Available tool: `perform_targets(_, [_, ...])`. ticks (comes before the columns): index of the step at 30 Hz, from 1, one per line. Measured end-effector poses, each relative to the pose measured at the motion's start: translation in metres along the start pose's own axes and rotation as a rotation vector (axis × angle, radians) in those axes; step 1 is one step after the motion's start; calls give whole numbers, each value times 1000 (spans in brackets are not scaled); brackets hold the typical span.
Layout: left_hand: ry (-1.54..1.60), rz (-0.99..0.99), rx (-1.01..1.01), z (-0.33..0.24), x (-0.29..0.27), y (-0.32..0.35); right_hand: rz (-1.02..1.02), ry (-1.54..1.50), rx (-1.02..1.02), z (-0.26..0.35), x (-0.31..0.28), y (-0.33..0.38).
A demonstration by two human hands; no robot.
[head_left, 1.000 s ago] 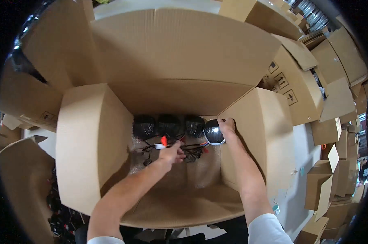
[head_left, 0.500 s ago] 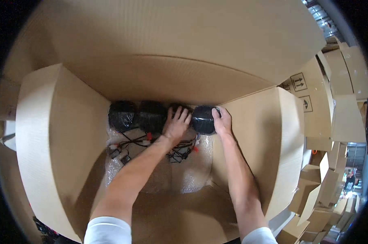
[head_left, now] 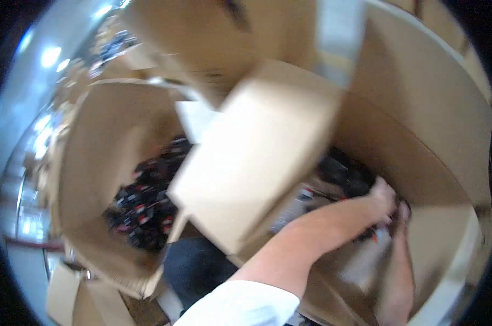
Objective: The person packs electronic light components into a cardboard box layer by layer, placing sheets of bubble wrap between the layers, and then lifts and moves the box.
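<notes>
Both arms reach into an open cardboard box [head_left: 452, 228] at the right. Inside it, dark plastic-wrapped bundles [head_left: 344, 171] lie in a row along the far wall. My left hand [head_left: 384, 198] is at the right end of this row, its fingers smeared by motion. Close beside it, nearly touching, is my right hand [head_left: 402, 213], low by the right wall; its fingers are mostly hidden and blurred. Whether either hand grips a bundle does not show. Black cables with red and white connectors [head_left: 307, 192] lie on bubble wrap [head_left: 360, 261] in front of the bundles.
A raised flap [head_left: 257, 152] stands between this box and a second open cardboard box [head_left: 94, 141] at the left. That one holds a heap of black parts [head_left: 145, 209] with red and white bits. More cartons [head_left: 219, 49] stand behind.
The view has swung left and blurred, bringing the second box into sight. Both hands now sit close together at the row's right end; earlier they were apart on the two right-hand bundles.
</notes>
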State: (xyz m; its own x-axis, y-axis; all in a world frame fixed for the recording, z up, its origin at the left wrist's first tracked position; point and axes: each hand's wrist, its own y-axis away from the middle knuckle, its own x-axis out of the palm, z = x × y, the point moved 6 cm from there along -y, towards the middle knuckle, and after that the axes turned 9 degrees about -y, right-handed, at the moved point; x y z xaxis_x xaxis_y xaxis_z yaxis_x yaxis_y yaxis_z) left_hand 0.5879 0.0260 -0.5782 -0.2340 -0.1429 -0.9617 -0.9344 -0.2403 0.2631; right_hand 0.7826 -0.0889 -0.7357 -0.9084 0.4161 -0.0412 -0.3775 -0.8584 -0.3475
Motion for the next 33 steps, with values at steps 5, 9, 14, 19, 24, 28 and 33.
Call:
perform_targets(5, [34,-453,105,36,-155,218,747,699,453,55,70,-14])
perform_targets(9, [174,-999,-253,96,-147,513,984,886,516,216,120,16])
perform_targets(14, [352,-419,-1578,214,82,809,843,964,985,298,101,55])
perform_targets(19, [-276,-312,-1509,223,192,802,908,1090,997,348,115,73])
perform_targets(24, [99,33,-1569,269,236,823,1037,1174,846,379,142,67])
perform_targets(28, [754,-374,-1531,246,163,888,869,961,794,411,170,54])
perform_targets(33, [775,-768,-1428,195,-13,925,790,652,673,398,205,46])
